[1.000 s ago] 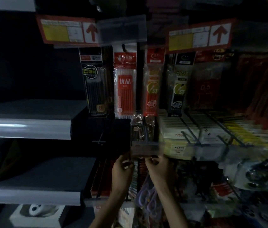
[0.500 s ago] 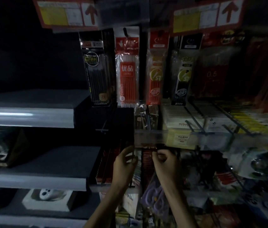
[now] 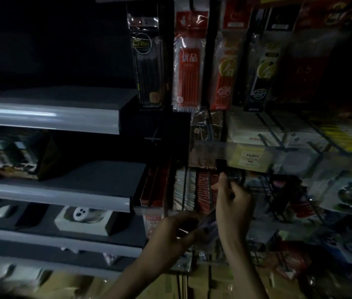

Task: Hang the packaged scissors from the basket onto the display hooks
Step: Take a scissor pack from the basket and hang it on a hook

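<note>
Lower centre of frame: your left hand (image 3: pixel 171 230) sits below and left of the right, fingers curled onto the lower end of a clear pkg (image 3: pixel 208 224) w/ a purplish blur inside, likely the packaged scissors, though it's too dark and smeared to be sure. Your right hand (image 3: pixel 234 200) is higher, just right of centre, fingers pinched shut on a small dark tab (image 3: pixel 231 175) at the top of that pkg, right under the clear price strip (image 3: pixel 224 154). The pkg runs tilted between the two hands, low end left, high end right. You can't tell if the tab is on a hook yet; the hook tip is hidden. Behind the hands, rows of red-edged packs (image 3: pixel 204 188) hang on wire pegs. Left half of frame: grey shelves (image 3: pixel 47 117) stacked in tiers, a white box w/ a panda-like face (image 3: pixel 83 220) on a lower one. Upper centre, farther back: hanging pen refill packs, one red-and-white (image 3: pixel 189 61), one black (image 3: pixel 149 61) to its left, more red ones (image 3: pixel 226 61) to the right. Far right is blurred pkgs on pegs.
</note>
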Available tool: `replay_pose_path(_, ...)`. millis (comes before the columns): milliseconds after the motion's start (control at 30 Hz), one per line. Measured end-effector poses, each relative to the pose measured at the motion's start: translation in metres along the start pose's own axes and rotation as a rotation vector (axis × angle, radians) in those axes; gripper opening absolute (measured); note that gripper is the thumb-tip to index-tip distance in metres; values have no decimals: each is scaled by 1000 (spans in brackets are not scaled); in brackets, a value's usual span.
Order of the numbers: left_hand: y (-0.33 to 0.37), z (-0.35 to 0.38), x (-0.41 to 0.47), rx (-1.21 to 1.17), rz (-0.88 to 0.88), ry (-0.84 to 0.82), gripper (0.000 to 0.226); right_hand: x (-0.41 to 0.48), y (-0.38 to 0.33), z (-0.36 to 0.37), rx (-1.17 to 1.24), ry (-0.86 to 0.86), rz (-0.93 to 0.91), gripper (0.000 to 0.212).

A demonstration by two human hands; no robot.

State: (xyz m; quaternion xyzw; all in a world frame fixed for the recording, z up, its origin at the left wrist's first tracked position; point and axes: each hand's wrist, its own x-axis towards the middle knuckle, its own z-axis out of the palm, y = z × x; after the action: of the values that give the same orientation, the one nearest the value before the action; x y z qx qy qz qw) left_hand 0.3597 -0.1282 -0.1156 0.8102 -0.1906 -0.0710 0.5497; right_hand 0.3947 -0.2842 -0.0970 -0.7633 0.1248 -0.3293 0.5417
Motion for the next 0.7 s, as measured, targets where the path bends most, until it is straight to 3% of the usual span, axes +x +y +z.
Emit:
replay_pose_path(100,-1,-3,-16,2,-6,66,11,-11,-11,-3,-29,-49,-87,38)
replay_pose_path(200,-5,-8,-33,-74,-36,151,13,-21,-24,-12,-27,-203,-142,24)
replay_pose_path(267,-9,-13,-43,-158,-69,165,15,-24,-24,-22,-39,-289,-131,28)
replay_pose_path(400,-20,-21,-64,-446,-185,173,17,-29,-10,-52,-99,-251,-164,33)
replay_pose_path(467,-26,-23,-74,-570,-212,160,19,-34,-5,-67,-108,-289,-83,33)
replay_pose_path(567,-25,-24,-85,-697,-245,141,19,-50,-8,-74,67,-432,93,32)
replay_pose_path(700,-23,-24,-96,-747,-273,99,17,-70,-16,-64,246,-417,188,46)
